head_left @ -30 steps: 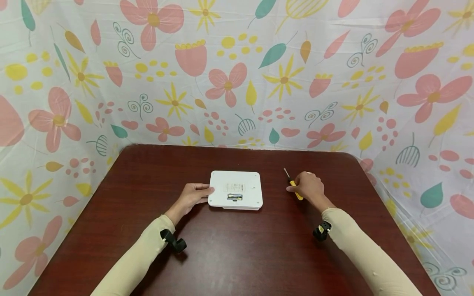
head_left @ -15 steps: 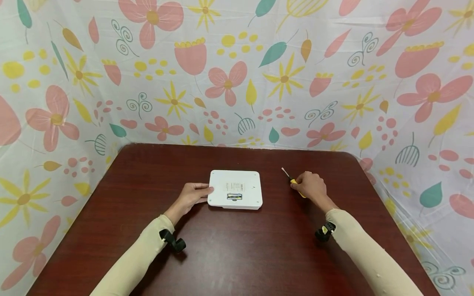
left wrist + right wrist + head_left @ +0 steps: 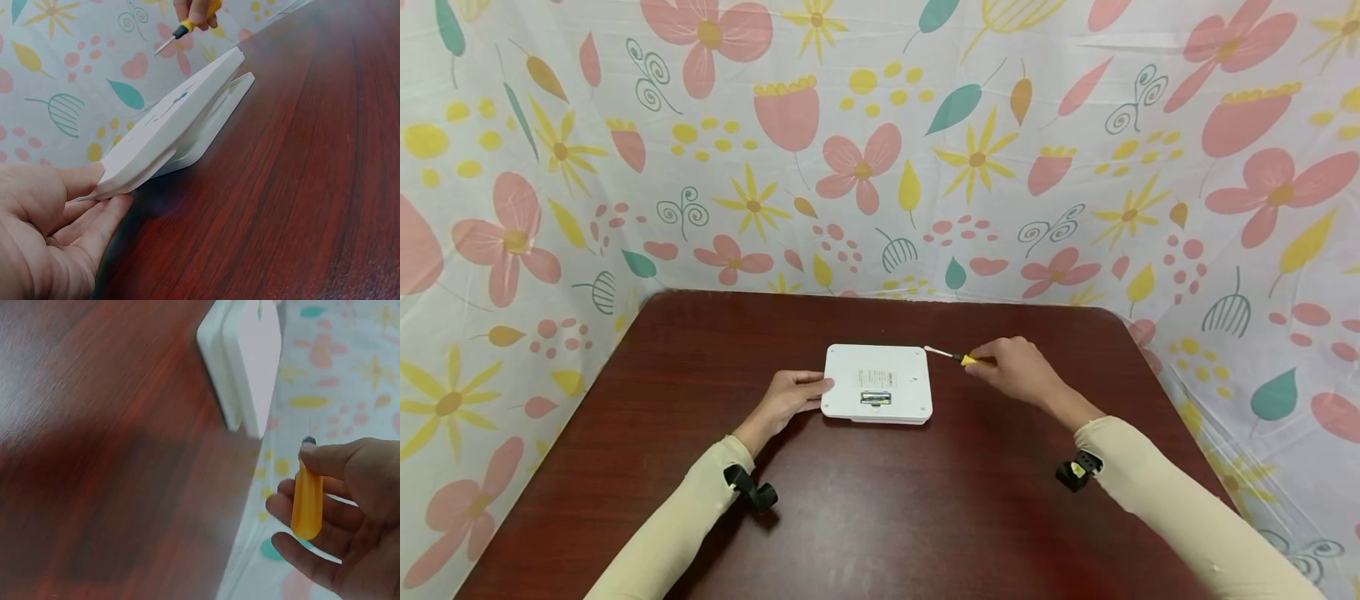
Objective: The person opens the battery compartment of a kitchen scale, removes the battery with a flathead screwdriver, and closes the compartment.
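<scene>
A white, flat, rounded-square device [image 3: 842, 371] has a label, corner screws and an open battery compartment [image 3: 876, 399] with batteries inside on its upward face. My left hand [image 3: 788, 393] grips its left edge, thumb on top and fingers underneath. The left wrist view shows it as two stacked white layers [image 3: 150, 140], tilted above the table. My right hand [image 3: 1018, 368] holds a screwdriver by its yellow handle [image 3: 307, 506], with thumb and fingers around it. In the head view the screwdriver's shaft [image 3: 942, 352] points left, its tip overlapping the device's far right corner.
The dark red-brown wooden table [image 3: 880, 508] extends around the device. Behind and beside it hangs a white cloth [image 3: 880, 100] printed with flowers and leaves. Each sleeve carries a black wrist mount, one on the left wrist [image 3: 751, 490] and one on the right wrist [image 3: 1078, 471].
My right hand has picked up the screwdriver from the table, and its shaft has swung left toward the device's far right corner. My left hand and the device have stayed in place.
</scene>
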The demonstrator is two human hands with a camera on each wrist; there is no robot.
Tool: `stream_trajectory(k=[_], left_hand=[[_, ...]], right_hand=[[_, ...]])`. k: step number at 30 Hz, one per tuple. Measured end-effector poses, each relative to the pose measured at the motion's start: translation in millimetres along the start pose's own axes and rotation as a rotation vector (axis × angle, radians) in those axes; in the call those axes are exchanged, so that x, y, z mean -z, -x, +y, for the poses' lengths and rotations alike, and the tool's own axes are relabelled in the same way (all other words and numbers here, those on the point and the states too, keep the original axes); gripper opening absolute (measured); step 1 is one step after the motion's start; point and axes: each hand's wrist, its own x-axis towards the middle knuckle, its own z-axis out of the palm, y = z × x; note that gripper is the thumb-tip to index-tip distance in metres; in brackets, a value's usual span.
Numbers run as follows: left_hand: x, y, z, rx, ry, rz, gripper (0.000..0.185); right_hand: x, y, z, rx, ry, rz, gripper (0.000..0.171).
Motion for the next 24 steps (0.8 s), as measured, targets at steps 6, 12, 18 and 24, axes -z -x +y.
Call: stream_trajectory(k=[6,12,18,24], left_hand=[[-0.5,-1.4,-0.7,0.008,0.001,0.014,0.042],[0.0,-1.6,-2.7,-0.004,-0.004,0.011,0.043],[-0.3,-0.5,-2.4,-0.006,0.005,0.016,0.043],[-1.0,0.9,-1.5,-0.009,0.003,0.02,0.041]], right_hand=[[8,-4,-29,0.192,0.054,-0.082,0.019],[6,-11,-46,0.363,0.11,-0.099,0.006],[3,-17,-60,0.452,0.187,-0.088,0.023],[-4,-23,-69,0.518,0.305,-0.085,0.02]])
